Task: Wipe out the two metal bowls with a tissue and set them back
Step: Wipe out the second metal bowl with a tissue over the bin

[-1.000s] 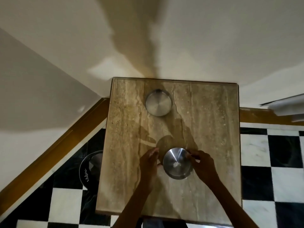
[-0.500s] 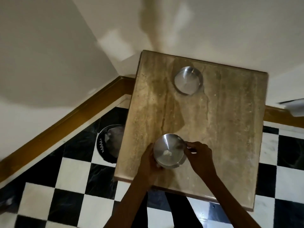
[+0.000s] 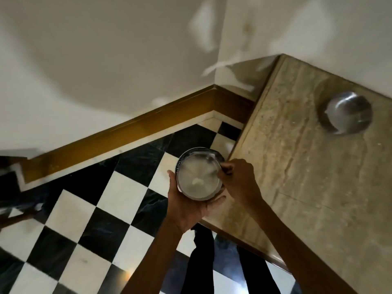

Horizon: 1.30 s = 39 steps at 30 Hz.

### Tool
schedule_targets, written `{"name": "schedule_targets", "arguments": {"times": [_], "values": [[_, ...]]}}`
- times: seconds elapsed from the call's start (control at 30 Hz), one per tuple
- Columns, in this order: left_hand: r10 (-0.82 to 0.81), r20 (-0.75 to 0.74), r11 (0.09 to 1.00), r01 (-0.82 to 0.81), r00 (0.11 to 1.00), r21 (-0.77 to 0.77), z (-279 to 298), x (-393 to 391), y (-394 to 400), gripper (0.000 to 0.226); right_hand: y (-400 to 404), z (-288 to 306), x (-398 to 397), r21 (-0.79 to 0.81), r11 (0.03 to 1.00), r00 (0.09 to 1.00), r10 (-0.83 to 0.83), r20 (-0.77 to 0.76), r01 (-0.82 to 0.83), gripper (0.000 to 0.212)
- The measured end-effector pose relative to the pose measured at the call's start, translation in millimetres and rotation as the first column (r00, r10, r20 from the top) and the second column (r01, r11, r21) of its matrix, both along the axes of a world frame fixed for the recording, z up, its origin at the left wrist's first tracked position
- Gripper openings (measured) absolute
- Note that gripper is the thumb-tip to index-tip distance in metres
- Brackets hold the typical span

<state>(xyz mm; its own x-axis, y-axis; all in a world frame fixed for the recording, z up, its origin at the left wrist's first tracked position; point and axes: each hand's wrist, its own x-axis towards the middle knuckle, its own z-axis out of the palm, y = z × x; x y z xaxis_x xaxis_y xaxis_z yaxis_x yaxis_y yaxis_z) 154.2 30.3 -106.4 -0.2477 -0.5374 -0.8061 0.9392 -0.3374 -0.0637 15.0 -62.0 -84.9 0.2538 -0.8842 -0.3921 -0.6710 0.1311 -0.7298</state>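
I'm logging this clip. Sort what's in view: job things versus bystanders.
Job:
- metal bowl, held off the table edge by left hand and right hand
- white scrap inside it
- second bowl on the table

Bystanders:
- black bin on the checkered floor

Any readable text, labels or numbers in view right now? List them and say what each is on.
No text can be read.
Dark bin on the floor under the held bowl: pale marks on its rim, too blurred to read.
Held bowl, cradled by the left hand and pinched at the rim by the right hand: no print.
Bowl on the table: no print.
Table: stone veining only.
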Motion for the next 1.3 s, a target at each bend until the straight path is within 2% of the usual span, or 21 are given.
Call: {"name": "schedule_targets", "arguments": {"times": [0.07, 0.13, 0.17, 0.23, 0.3, 0.33, 0.37, 0.4, 0.43, 0.47, 0.5, 0.57, 0.63, 0.67, 0.73, 0.77, 0.87, 0.97, 1.1, 1.2, 1.3], "values": [[0.013, 0.005, 1.0, -0.013, 1.0, -0.004, -13, 16, -7, 0.095, -5, -11, 16, 0.011, 1.0, 1.0, 0.025, -0.004, -0.025, 0.033], [0.036, 0.045, 0.999, -0.037, 0.998, 0.022, -22, 24, -14, 0.084, -9, -22, 24, 0.043, 0.998, 0.999, 0.044, 0.002, -0.044, 0.012], [0.039, 0.072, 0.999, -0.041, 0.997, 0.029, -28, 26, -17, 0.075, -9, -29, 26, 0.072, 0.997, 1.0, 0.02, 0.02, -0.021, 0.012], [-0.006, 0.197, 0.999, 0.0, 0.98, 0.034, -39, 28, -22, 0.057, -4, -38, 24, 0.118, 0.992, 0.995, -0.062, 0.074, 0.053, 0.022], [-0.183, 0.417, 0.983, 0.16, 0.89, 0.089, -57, 29, -24, 0.053, 5, -45, 24, 0.112, 0.992, 0.994, -0.071, 0.086, 0.061, 0.028], [-0.287, 0.548, 0.958, 0.251, 0.786, 0.142, -66, 30, -26, 0.057, 9, -47, 25, 0.101, 0.995, 0.995, -0.036, 0.094, 0.026, 0.03], [-0.396, 0.673, 0.912, 0.352, 0.626, 0.21, -75, 30, -27, 0.059, 14, -51, 25, 0.095, 0.995, 0.994, 0.015, 0.109, -0.025, 0.032], [-0.471, 0.778, 0.855, 0.432, 0.415, 0.288, -82, 30, -29, 0.061, 17, -52, 25, 0.078, 0.993, 0.99, 0.075, 0.12, -0.085, 0.034], [-0.489, 0.852, 0.807, 0.467, 0.188, 0.36, -87, 31, -30, 0.07, 19, -54, 24, 0.057, 0.988, 0.984, 0.138, 0.116, -0.145, 0.038], [-0.463, 0.886, 0.779, 0.484, 0.013, 0.399, -92, 32, -31, 0.085, 21, -55, 22, 0.026, 0.979, 0.976, 0.198, 0.091, -0.201, 0.043], [-0.413, 0.904, 0.751, 0.52, -0.11, 0.406, -94, 33, -31, 0.099, 22, -55, 21, -0.017, 0.969, 0.968, 0.246, 0.045, -0.245, 0.049], [-0.284, 0.914, 0.674, 0.618, -0.289, 0.405, -101, 34, -28, 0.115, 22, -52, 20, -0.14, 0.952, 0.962, 0.267, -0.059, -0.273, 0.061], [-0.174, 0.901, 0.592, 0.689, -0.397, 0.418, -105, 35, -23, 0.119, 21, -52, 22, -0.253, 0.897, 0.929, 0.328, -0.171, -0.363, 0.071], [-0.125, 0.904, 0.583, 0.708, -0.408, 0.4, -107, 36, -21, 0.118, 21, -55, 22, -0.252, 0.836, 0.867, 0.43, -0.252, -0.488, 0.075], [-0.069, 0.907, 0.59, 0.716, -0.416, 0.374, -105, 35, -17, 0.114, 24, -62, 20, -0.13, 0.663, 0.652, 0.648, -0.394, -0.737, 0.083], [-0.045, 0.904, 0.597, 0.714, -0.425, 0.365, -106, 35, -15, 0.112, 27, -65, 20, -0.084, 0.618, 0.59, 0.689, -0.421, -0.781, 0.087], [0.01, 0.912, 0.614, 0.723, -0.41, 0.318, -102, 34, -13, 0.11, 34, -60, 17, -0.115, 0.637, 0.611, 0.649, -0.454, -0.762, 0.09], [0.051, 0.897, 0.587, 0.74, -0.439, 0.329, -100, 38, -13, 0.119, 35, -58, 13, -0.11, 0.561, 0.543, 0.704, -0.457, -0.82, 0.094], [0.076, 0.915, 0.589, 0.758, -0.397, 0.28, -92, 36, -12, 0.115, 30, -45, 10, -0.163, 0.648, 0.647, 0.638, -0.418, -0.744, 0.092], [0.063, 0.92, 0.59, 0.758, -0.387, 0.278, -91, 35, -12, 0.113, 31, -48, 15, -0.142, 0.536, 0.537, 0.714, -0.449, -0.832, 0.099], [0.044, 0.944, 0.617, 0.752, -0.327, 0.232, -83, 32, -14, 0.108, 30, -43, 19, -0.171, 0.608, 0.614, 0.664, -0.426, -0.776, 0.096]]}}
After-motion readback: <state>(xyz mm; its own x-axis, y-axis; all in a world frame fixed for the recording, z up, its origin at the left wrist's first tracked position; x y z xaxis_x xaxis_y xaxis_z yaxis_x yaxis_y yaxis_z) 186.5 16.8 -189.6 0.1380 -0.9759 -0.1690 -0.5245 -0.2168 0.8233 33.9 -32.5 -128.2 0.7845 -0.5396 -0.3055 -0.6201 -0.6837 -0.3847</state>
